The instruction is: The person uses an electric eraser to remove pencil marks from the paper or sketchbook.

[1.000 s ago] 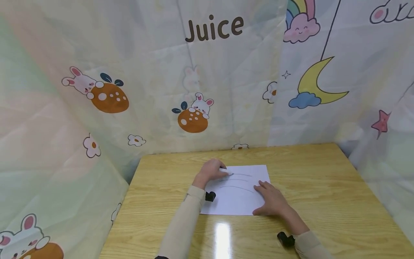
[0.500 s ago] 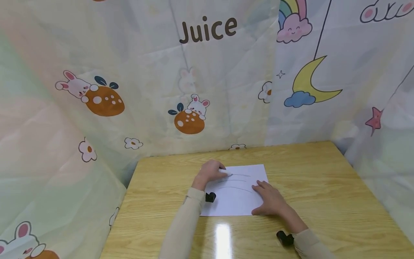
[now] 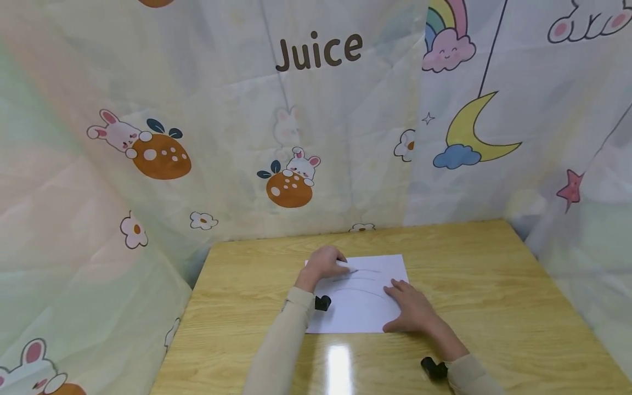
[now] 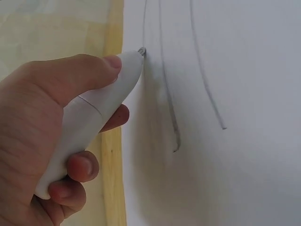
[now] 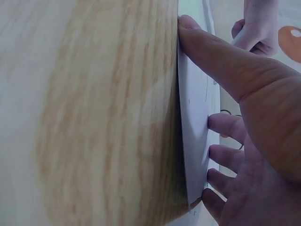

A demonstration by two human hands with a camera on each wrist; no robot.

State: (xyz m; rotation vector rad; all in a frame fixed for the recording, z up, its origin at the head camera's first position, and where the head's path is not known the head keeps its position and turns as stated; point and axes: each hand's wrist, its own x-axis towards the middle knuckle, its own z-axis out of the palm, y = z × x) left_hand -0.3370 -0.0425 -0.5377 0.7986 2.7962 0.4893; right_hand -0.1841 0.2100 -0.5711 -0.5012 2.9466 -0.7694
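Observation:
My left hand grips a thick white pen-shaped electric eraser, thumb along its top and fingers curled beneath. Its small grey tip touches the end of the farthest of three dark pencil lines on a white sheet of paper. The other two lines extend farther left than that one. At the sheet's right side rests my right hand, fingers spread on the paper and thumb at the near edge. In the right wrist view its thumb lies along the paper's border.
The sheet lies on a wooden table. Behind and beside it hangs a printed cloth with rabbits, flowers and a moon. Black wrist devices sit near each forearm, one the black piece at the right.
The eraser tip has crept right across the paper, and the farthest line is shorter at its left end. My right hand stays in place on the sheet. The head view has shifted slightly.

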